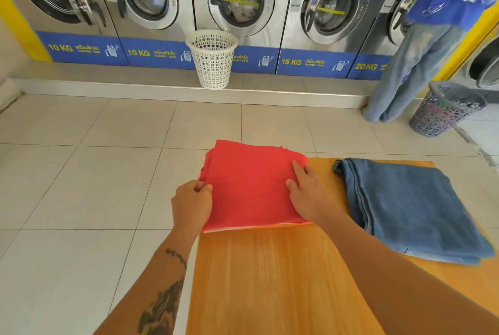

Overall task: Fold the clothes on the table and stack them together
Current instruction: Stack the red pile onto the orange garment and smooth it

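Note:
A folded red garment (248,186) lies at the far left corner of the orange wooden table (270,275), with its far part hanging past the table's edge. My left hand (190,203) pinches its left edge between thumb and fingers. My right hand (306,193) lies on its right side, fingers pressing the cloth, and whether it grips the cloth I cannot tell. Folded blue jeans (410,210) rest on the table to the right, apart from the red garment.
A white laundry basket (212,59) stands on the ledge before a row of washing machines (237,2). A grey basket (445,109) sits on the floor at the right, beside a standing person in blue (421,46). Tiled floor (81,186) lies left of the table.

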A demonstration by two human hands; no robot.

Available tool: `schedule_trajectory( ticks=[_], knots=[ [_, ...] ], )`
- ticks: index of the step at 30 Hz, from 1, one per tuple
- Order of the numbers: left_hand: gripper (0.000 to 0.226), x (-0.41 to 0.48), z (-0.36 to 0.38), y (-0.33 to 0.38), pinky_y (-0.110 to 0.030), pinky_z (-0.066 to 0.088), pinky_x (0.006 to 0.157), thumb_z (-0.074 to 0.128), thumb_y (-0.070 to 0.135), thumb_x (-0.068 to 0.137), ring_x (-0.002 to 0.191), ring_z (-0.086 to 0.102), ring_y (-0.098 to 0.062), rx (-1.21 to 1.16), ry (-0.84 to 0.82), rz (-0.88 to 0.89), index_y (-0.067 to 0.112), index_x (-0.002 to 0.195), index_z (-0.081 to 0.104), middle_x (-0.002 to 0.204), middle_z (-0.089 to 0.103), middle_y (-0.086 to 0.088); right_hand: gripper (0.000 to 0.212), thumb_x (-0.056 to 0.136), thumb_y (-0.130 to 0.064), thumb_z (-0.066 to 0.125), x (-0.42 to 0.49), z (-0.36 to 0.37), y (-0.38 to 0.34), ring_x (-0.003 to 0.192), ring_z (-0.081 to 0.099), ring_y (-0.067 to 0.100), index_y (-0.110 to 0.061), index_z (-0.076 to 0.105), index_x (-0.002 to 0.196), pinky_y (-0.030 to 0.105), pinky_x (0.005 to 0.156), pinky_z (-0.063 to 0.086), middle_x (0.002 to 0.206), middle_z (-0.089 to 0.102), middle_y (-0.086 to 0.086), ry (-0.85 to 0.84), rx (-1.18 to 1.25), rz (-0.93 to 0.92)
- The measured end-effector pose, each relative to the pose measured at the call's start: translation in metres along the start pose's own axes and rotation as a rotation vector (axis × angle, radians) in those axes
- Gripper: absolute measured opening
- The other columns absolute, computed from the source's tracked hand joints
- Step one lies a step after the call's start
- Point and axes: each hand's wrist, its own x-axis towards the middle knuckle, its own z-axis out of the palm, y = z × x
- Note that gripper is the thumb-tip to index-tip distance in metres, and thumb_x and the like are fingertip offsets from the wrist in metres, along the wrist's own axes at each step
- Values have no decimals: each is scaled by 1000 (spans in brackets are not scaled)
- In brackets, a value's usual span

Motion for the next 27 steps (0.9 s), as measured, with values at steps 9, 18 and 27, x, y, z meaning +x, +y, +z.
schedule_trajectory(
  ticks=[9, 18, 27],
  knots=[
    [37, 32, 27, 52, -44, 40, 105, 48, 21, 90, 118, 52, -22, 470, -3, 940, 20, 125, 61, 132, 52, -4, 61, 96, -46, 30, 10, 9, -18, 149, 6, 30, -23, 23, 153, 54, 119, 12, 163, 11, 9, 235, -370, -216],
    [65, 58, 52, 3, -47, 17, 120, 9, 51, 97, 147, 22, -21, 727, -181, 759, 22, 153, 26, 157, 32, -3, 64, 97, -56, 24, 27, 21, 16, 151, -3, 22, -36, 2, 155, 49, 121, 9, 165, 0, 0, 78, -293, -268],
    [61, 62, 62, -6, -42, 19, 120, 13, 46, 100, 144, 28, -22, 675, -149, 811, 19, 152, 32, 154, 38, -5, 61, 98, -52, 33, 35, 27, 37, 150, 3, 15, -40, 11, 153, 37, 121, 11, 164, 7, -4, 110, -122, -329]
  ],
)
